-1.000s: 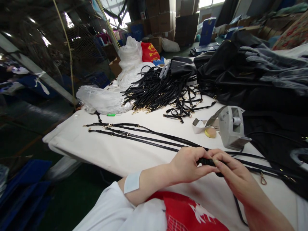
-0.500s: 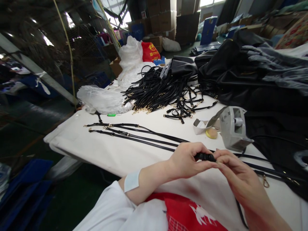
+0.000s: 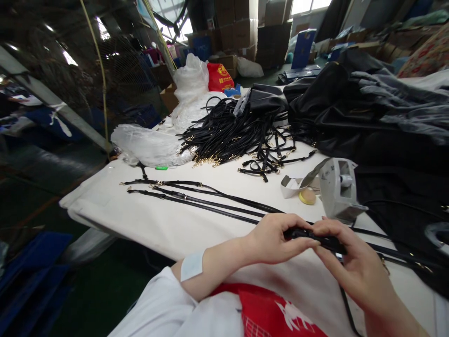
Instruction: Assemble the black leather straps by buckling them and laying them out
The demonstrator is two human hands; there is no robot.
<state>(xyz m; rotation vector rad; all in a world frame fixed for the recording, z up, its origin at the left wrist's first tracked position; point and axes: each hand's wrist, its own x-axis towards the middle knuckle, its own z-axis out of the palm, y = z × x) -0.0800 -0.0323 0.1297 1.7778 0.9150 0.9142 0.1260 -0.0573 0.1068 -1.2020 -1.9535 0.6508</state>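
A bunched piece of black strap (image 3: 329,242) is held between both hands above the table's front edge. My left hand (image 3: 277,238) pinches its left end with thumb and fingers. On the other end are the fingers and thumb of my right hand (image 3: 354,257), and a black strap hangs down beneath that hand. Long black straps (image 3: 217,202) with gold clasps lie across the table behind my hands. Part of the held piece is hidden by my fingers.
A grey tape dispenser (image 3: 338,187) stands beyond my right hand, beside a yellow-rimmed roll (image 3: 307,196). Farther back lie a heap of black straps (image 3: 224,131), clear plastic bags (image 3: 150,145) and black material (image 3: 336,103). A green item (image 3: 161,168) lies at the left.
My hands have shifted slightly lower. My right hand has opened wider around the black piece, and more of the piece now shows between its thumb and fingers.
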